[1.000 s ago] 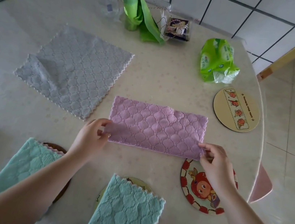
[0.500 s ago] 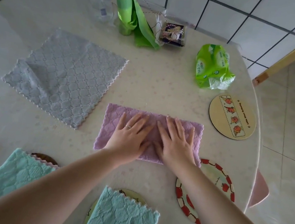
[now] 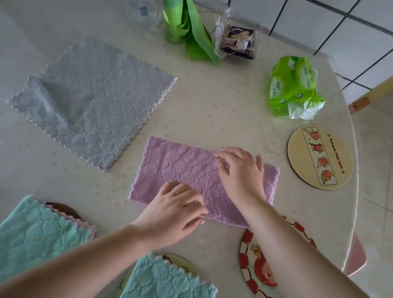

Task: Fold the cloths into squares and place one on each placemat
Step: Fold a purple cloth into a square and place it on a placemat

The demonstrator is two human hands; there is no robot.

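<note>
A pink cloth (image 3: 187, 172), folded to a long rectangle, lies mid-table (image 3: 210, 100), its near right corner just touching a red placemat (image 3: 255, 278). The left hand (image 3: 173, 214) sits at the cloth's near edge, fingers curled down onto it; whether it pinches the edge I cannot tell. The right hand (image 3: 240, 172) rests on the cloth's right half, fingertips bent at the far edge, seemingly gripping the fabric there. A grey cloth (image 3: 90, 106) lies flat and unfolded to the far left. Two folded teal cloths sit near: one (image 3: 26, 236) on a dark placemat (image 3: 63, 209), another (image 3: 165, 293) on a round placemat (image 3: 181, 264). A beige placemat (image 3: 320, 157) lies bare at the right. A green packet (image 3: 295, 87) and a bag roll (image 3: 176, 17) stand far.
</note>
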